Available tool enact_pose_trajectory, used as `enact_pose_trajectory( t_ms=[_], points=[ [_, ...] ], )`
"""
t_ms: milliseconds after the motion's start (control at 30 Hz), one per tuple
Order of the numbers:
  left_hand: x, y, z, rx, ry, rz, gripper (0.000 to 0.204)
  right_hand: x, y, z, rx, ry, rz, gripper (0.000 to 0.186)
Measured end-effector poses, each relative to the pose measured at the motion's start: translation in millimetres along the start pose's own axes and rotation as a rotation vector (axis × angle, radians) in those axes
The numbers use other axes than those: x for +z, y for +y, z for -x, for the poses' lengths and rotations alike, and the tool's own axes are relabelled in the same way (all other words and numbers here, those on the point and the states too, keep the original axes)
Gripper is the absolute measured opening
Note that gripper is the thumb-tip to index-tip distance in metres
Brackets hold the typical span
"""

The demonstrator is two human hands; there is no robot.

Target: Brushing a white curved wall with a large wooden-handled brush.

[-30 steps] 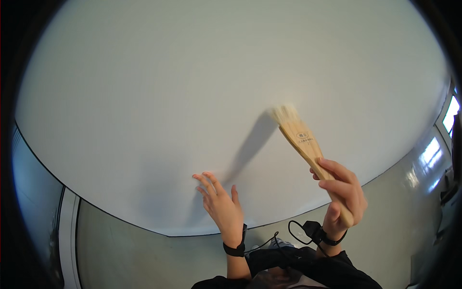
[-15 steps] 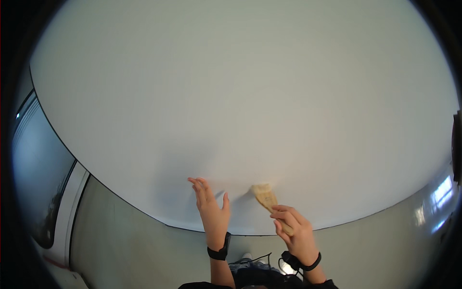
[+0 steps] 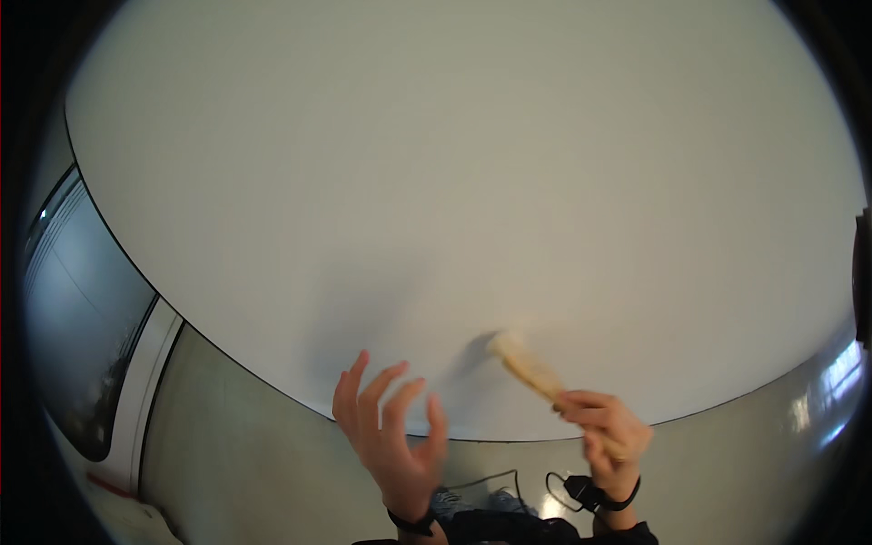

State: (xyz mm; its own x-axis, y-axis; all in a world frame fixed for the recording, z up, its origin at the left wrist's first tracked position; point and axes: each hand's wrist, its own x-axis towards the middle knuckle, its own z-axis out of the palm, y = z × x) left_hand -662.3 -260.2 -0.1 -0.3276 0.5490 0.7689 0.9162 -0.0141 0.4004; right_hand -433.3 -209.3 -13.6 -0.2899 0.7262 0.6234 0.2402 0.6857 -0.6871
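My right hand [image 3: 613, 431] grips the wooden handle of a flat brush [image 3: 536, 375]. Its pale bristles are at the white surface [image 3: 454, 154] near the lower middle, slightly blurred, with a shadow beside them. My left hand [image 3: 391, 436] is open to the left of the brush, fingers spread and a little bent, raised near the surface's curved lower edge; whether it touches the surface I cannot tell. Both wrists wear black straps, and a cord with a small black box hangs by the right one.
Pale shiny floor [image 3: 236, 409] shows below the surface's edge, with my legs beneath my hands. At the left are a frosted grey panel [image 3: 91, 309] and a white frame [image 3: 145, 391]. A dark object [image 3: 861, 272] stands at the far right rim.
The brush came down toward me from mid-surface, then moved slightly up and right since half a second ago. My left hand has dropped lower, its fingers now more spread and curled.
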Motion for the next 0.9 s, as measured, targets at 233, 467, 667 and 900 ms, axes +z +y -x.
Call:
enact_pose_trajectory(
  t_ms=[233,467,667,900],
  points=[
    [-106,1,-39,0.744,-0.119,0.125,0.031,12,-26,-35,-0.378,0.441,0.042,0.060],
    [-127,5,-66,0.948,0.014,0.144,0.044,-5,-47,-47,-0.337,0.522,0.079,0.054],
    [-148,-8,-122,1.237,0.023,0.018,0.074,2,-73,-67,-0.468,0.585,0.103,0.058],
    [-134,-4,-114,1.119,0.274,0.141,0.073,-37,-98,-112,-0.634,0.608,0.419,0.054]
  ],
)
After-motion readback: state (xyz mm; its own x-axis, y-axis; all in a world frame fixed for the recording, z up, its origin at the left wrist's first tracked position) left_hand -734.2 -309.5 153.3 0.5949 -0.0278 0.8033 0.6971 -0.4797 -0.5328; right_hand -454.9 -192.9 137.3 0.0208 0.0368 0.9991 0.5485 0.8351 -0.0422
